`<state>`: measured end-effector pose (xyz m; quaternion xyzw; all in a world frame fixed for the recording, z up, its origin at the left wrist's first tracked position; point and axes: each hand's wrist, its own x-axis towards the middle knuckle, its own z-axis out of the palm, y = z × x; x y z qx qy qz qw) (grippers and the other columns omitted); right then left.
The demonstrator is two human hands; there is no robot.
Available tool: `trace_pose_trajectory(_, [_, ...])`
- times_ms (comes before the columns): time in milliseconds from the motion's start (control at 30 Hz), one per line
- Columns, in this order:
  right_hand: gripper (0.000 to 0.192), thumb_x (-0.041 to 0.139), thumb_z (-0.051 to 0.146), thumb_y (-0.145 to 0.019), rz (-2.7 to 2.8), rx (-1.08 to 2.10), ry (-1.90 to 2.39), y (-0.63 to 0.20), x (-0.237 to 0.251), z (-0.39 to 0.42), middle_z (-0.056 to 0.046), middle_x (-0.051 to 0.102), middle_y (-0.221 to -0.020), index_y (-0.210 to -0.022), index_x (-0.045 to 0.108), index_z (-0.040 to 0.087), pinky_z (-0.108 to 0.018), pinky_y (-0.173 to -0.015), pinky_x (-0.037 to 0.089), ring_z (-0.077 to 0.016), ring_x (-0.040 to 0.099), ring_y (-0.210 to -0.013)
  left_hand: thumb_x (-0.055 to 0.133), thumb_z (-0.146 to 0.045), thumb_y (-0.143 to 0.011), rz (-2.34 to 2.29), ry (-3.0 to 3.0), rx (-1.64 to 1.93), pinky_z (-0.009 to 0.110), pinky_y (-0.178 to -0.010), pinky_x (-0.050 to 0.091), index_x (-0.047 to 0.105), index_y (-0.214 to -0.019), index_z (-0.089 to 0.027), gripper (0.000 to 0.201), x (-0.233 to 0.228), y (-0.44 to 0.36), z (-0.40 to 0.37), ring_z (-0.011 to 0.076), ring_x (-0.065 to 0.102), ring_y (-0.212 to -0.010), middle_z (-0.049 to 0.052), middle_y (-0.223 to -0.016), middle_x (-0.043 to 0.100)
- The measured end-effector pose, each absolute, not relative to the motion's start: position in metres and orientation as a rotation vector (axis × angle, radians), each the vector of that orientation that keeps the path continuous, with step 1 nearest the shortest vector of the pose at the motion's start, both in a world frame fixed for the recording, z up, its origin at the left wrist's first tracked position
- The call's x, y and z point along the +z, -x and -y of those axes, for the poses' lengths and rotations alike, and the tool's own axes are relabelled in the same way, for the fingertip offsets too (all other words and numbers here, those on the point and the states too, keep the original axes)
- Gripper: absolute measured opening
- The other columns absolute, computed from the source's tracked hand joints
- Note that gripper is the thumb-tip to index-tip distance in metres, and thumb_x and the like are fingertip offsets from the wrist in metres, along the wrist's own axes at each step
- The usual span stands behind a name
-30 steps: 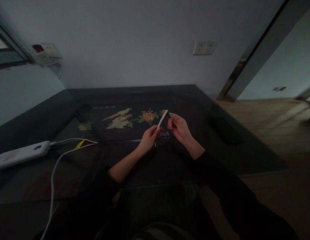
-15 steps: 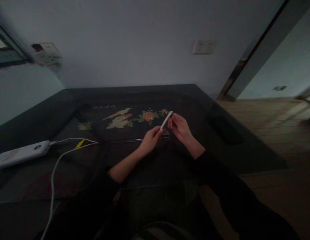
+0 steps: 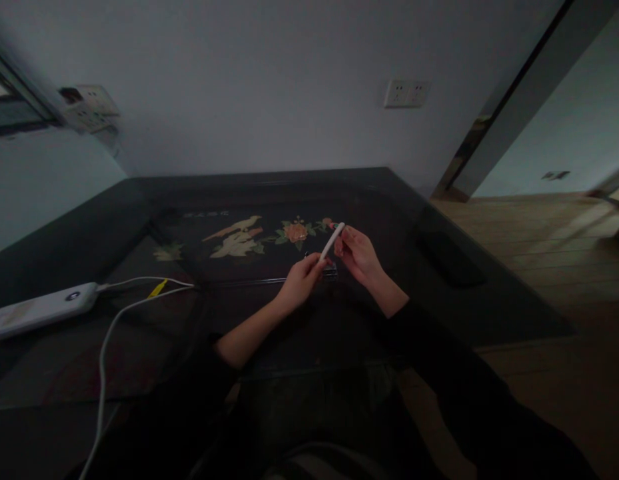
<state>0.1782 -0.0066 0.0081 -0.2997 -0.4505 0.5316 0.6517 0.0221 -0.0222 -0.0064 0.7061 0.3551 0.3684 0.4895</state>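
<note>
My left hand (image 3: 300, 281) grips the lower end of a slim white stick (image 3: 332, 241) that slants up to the right. My right hand (image 3: 358, 253) is closed at the stick's upper tip; what it pinches there is too small and dark to make out. Just below the two hands a small clear, gridded box (image 3: 330, 270) rests on the dark table (image 3: 139, 313). Both arms wear black sleeves.
A white power bank (image 3: 39, 310) lies at the table's left with white cables (image 3: 109, 333) trailing toward me. A bird-and-flower inlay (image 3: 239, 240) decorates the tabletop. A dark flat object (image 3: 446, 257) lies at the right. Wall sockets (image 3: 406, 93) sit behind; wooden floor at right.
The small greenish piece seen in my right hand a second ago has come against the stick's upper tip and no longer shows. The stick tilted slightly rightward; both hands closed together.
</note>
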Motion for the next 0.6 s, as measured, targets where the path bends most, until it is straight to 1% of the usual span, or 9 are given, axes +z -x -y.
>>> trace_pose_trajectory(100, [0.034,0.071,0.047,-0.071,1.029,1.211,0.662,-0.178,0.008,0.006,0.006,0.047,-0.054,-0.09,0.067,0.019,-0.022,-0.047,0.033,-0.0069,0.039,-0.048,0.042,-0.042,-0.088,-0.816,-1.676,0.872,0.018,-0.042,0.024,0.056,-0.095,-0.015,0.031,-0.005,-0.023,0.024,0.0059,0.033,-0.044,-0.007,-0.054,0.037])
trace_pose_trajectory(300, [0.037,0.073,0.05,-0.066,1.036,1.208,0.686,-0.177,0.008,0.007,0.006,0.049,-0.051,-0.082,0.063,0.019,-0.023,-0.046,0.031,-0.0077,0.039,-0.047,0.045,-0.042,-0.087,-0.867,-1.609,0.932,0.018,-0.042,0.022,0.054,-0.091,-0.015,0.029,-0.008,-0.021,0.015,0.0057,0.03,-0.042,-0.008,-0.052,0.034])
trace_pose_trajectory(400, [0.039,0.074,0.051,-0.065,1.04,1.208,0.679,-0.177,0.008,0.007,0.006,0.05,-0.051,-0.083,0.061,0.019,-0.023,-0.046,0.03,-0.0076,0.04,-0.046,0.045,-0.04,-0.087,-0.897,-1.618,0.945,0.018,-0.043,0.022,0.054,-0.091,-0.015,0.027,-0.01,-0.019,0.011,0.0055,0.03,-0.042,-0.008,-0.052,0.035])
trace_pose_trajectory(500, [0.038,0.073,0.05,-0.066,1.041,1.21,0.675,-0.177,0.007,0.006,0.006,0.05,-0.05,-0.081,0.061,0.018,-0.023,-0.046,0.03,-0.0076,0.04,-0.046,0.044,-0.042,-0.087,-0.884,-1.618,0.928,0.018,-0.042,0.022,0.054,-0.092,-0.015,0.028,-0.011,-0.019,0.012,0.0054,0.029,-0.042,-0.008,-0.051,0.033])
trace_pose_trajectory(600, [0.035,0.074,0.047,-0.067,1.012,1.217,0.662,-0.178,0.007,0.006,0.006,0.049,-0.051,-0.082,0.063,0.018,-0.023,-0.047,0.031,-0.007,0.04,-0.047,0.043,-0.043,-0.087,-0.846,-1.611,0.886,0.018,-0.041,0.021,0.053,-0.093,-0.015,0.03,-0.009,-0.021,0.016,0.0054,0.029,-0.041,-0.008,-0.052,0.032])
